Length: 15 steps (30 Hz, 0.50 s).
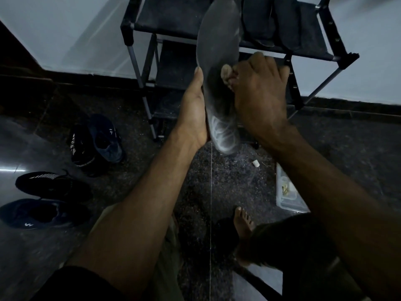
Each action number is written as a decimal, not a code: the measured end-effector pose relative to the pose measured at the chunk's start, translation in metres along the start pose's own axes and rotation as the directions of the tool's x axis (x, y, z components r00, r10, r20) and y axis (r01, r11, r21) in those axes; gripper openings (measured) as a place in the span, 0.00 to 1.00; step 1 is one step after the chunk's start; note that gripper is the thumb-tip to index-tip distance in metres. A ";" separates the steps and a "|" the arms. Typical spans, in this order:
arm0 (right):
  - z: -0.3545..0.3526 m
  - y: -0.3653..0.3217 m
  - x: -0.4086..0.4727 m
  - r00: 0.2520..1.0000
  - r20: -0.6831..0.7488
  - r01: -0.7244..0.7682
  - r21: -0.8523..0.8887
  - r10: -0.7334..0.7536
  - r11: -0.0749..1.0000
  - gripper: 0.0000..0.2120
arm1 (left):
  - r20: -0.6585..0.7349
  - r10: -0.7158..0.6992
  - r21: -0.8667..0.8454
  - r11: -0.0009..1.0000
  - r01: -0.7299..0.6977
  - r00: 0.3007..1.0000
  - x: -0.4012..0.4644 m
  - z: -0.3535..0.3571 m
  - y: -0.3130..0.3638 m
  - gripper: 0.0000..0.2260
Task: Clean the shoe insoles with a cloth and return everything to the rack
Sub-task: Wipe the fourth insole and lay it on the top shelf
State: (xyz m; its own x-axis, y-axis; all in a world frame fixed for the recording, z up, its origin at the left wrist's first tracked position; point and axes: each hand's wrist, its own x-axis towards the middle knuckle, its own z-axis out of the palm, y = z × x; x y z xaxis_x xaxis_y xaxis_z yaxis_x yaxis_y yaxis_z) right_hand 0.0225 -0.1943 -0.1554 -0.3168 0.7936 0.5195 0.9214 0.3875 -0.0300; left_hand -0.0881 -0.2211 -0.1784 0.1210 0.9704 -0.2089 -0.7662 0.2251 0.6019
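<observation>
A grey insole [217,46] stands nearly upright in front of me, its heel end with a pale printed pattern at the bottom. My left hand [194,109] grips its left edge from behind. My right hand [258,90] presses a small beige cloth [226,76] against the middle of the insole. Behind them stands the black shoe rack [169,20], and two dark insoles [271,22] lie on its top shelf at the right.
Several dark sneakers lie on the speckled floor at the left: one pair [97,142] near the rack, another pair [43,200] closer to me. A clear plastic box [288,192] sits on the floor at the right. My bare foot [243,222] is below.
</observation>
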 end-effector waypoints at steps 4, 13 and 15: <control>0.001 -0.012 -0.034 0.997 0.053 0.048 0.086 -0.052 0.995 0.11 | -0.025 -0.035 -0.034 0.999 0.035 0.999 0.002 -0.006 0.004 0.31; -0.013 -0.015 -0.035 0.997 0.076 0.012 0.188 -0.027 0.982 0.14 | -0.029 -0.042 0.017 0.999 0.042 0.999 -0.003 -0.001 0.003 0.30; -0.011 -0.018 -0.026 0.998 0.055 -0.004 0.204 -0.008 0.979 0.10 | -0.054 -0.003 0.061 0.998 0.007 0.999 -0.003 0.000 0.000 0.26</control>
State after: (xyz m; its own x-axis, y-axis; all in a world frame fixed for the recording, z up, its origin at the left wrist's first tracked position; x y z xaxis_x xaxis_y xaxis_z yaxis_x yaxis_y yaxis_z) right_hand 0.0166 -0.2277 -0.1588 -0.3358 0.8151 0.4722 0.8574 0.4720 -0.2051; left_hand -0.0889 -0.2242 -0.1779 0.0896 0.9636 -0.2519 -0.7256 0.2364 0.6462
